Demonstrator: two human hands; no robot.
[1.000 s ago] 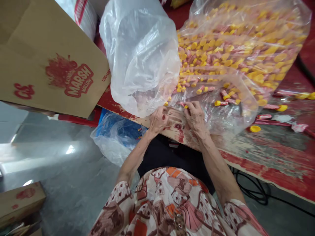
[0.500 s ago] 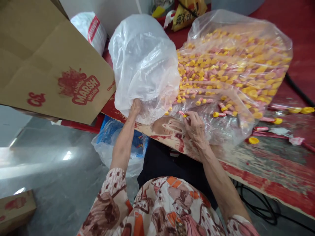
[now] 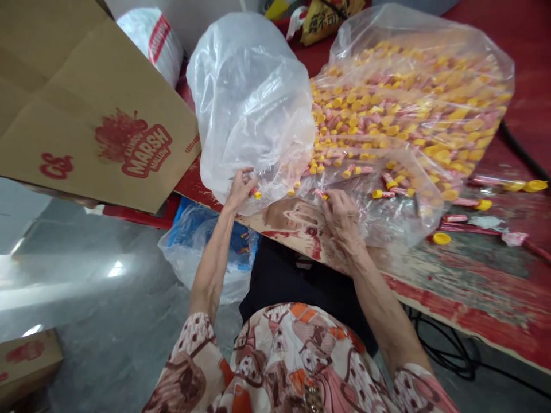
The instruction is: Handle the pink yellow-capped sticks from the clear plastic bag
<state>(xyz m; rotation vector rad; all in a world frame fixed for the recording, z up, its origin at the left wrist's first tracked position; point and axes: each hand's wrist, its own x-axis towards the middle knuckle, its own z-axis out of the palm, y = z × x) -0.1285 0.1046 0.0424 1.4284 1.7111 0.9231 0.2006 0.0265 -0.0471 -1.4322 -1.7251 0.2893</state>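
Since a moment ago we are bringing our left hand (image 3: 239,186) down off the empty bag (image 3: 252,103), pinching one capped tube (image 3: 255,194), while our right hand (image 3: 342,215) is gripping another tube (image 3: 321,195) beside the big bag of tubes (image 3: 413,109), nearly all left to sort.

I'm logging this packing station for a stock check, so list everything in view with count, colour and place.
large bag: one, clear plastic, on the table, full of yellow-capped pink tubes, too many to count
puffed bag: one, clear, left of the large bag
table: one, worn red paint
loose cap: one, yellow, on the table right of the bags
carton: one, brown with red print, far left
blue bag: one, under the table edge
cables: black, on the floor at right
left hand: at the puffed bag's mouth, holding a tube
right hand: on the large bag's mouth, pinching a second tube
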